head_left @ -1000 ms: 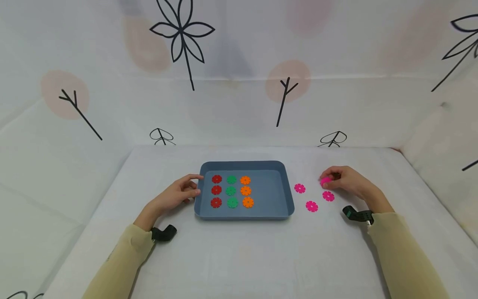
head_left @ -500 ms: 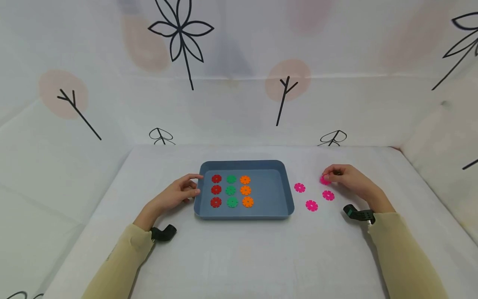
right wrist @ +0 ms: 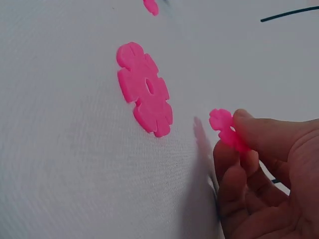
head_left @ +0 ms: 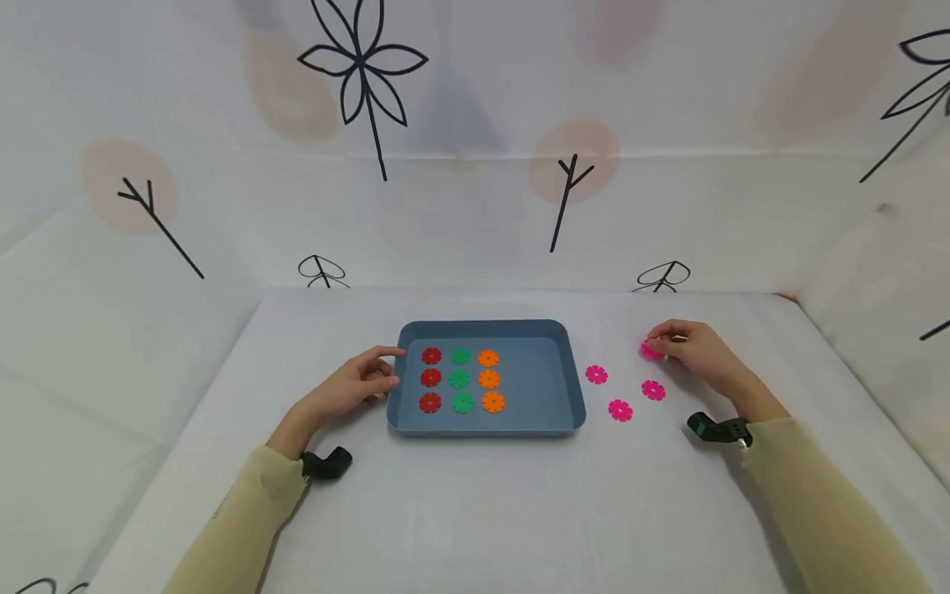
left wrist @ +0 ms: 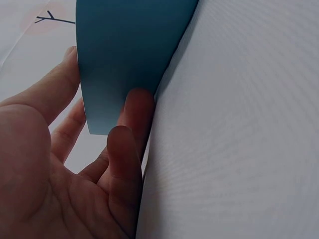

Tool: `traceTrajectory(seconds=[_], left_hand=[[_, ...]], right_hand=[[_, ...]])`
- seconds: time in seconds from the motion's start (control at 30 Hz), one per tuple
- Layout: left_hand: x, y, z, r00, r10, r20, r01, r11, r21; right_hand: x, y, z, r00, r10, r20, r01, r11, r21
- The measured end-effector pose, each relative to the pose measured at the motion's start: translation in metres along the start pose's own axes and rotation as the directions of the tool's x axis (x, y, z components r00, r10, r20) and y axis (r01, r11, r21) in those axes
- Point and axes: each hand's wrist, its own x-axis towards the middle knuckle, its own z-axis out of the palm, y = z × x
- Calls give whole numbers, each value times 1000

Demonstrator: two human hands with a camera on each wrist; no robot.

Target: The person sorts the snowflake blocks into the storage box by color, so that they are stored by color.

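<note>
A blue-grey tray [head_left: 538, 379] holds three columns of notched discs: red [head_left: 430, 378], green [head_left: 460, 379] and orange [head_left: 489, 379]. My left hand [head_left: 345, 388] is at the tray's left side, its fingers touching the wall, also seen in the left wrist view on the tray's outer wall [left wrist: 124, 55]. To the right of the tray, my right hand [head_left: 693, 351] pinches a pink disc [head_left: 650, 350] between thumb and fingers. In the right wrist view that held disc [right wrist: 223, 123] is tilted up, clear of the cloth.
Three pink discs lie on the white cloth between the tray and my right hand: one near the tray [head_left: 597, 374], one nearer the front [head_left: 620, 410] and one just below the hand [head_left: 654, 390]. A printed cloth wall [head_left: 460, 223] stands behind.
My right hand has moved slightly back and to the right with the pink disc between its fingers. My left hand and the tray stay where they were.
</note>
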Motion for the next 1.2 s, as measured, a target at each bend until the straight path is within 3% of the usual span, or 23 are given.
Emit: traceTrajectory(seconds=[0.33,0.63,1.2], left_hand=[[1,-2,2,1000,-5,0,5,1000,-4],[0,-1,0,1000,-13,-4,13,1000,3],[1,-1,-1,1000,-11,2,11,1000,-5]], right_hand=[[-3,-13,2,999,-24,-21,24,999,-22],[-4,-43,10,995,-97,-1,97,995,28],[12,-96,30,976,-205,77,203,979,34]])
